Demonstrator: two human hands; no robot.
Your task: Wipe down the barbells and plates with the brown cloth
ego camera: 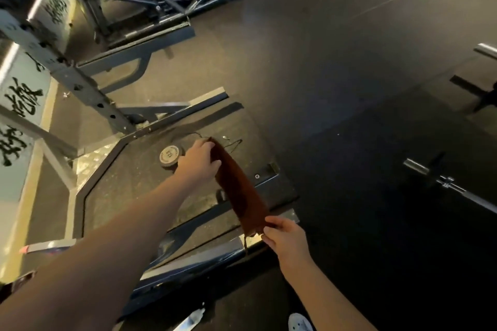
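Brown rectangular cloth (pixel 239 185) held stretched above the lifting platform. The left hand (pixel 199 161) has its grip closed round the far end, and the right hand (pixel 285 236) pinches the near, frayed end, probably to spread the fabric into a flat wiping face before use. A small round grey weight plate (pixel 171 156) lies flat on the platform's black rubber mat (pixel 139 185), just beside the left hand at nine o'clock. A chrome steel barbell (pixel 446 183) rests on the dark rubber floor (pixel 336 75), well apart at three o'clock. A grey steel rack (pixel 88 94) and a pale wall with black brush lettering (pixel 21 99) stand at ten o'clock.
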